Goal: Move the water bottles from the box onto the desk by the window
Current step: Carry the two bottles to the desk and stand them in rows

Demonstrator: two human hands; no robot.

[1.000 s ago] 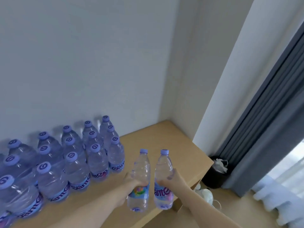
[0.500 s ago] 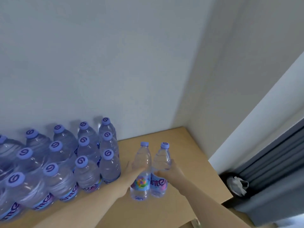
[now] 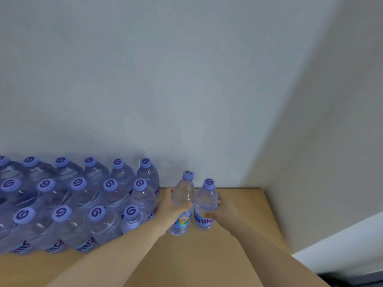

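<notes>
Bottles gripped in both hands, their bases seemingly touching the blurred desk.

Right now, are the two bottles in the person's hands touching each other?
Touching. The head view shows the left-hand bottle and right-hand bottle pressed side by side, with no gap at their shoulders.

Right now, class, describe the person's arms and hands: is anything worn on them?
Both forearms are bare as far as the frame shows: no sleeves, watch, bracelets or gloves. The left hand and right hand show no rings or markings that can be made out, though the picture is somewhat blurred. The arms enter from the bottom edge, slim and uncovered.
</notes>
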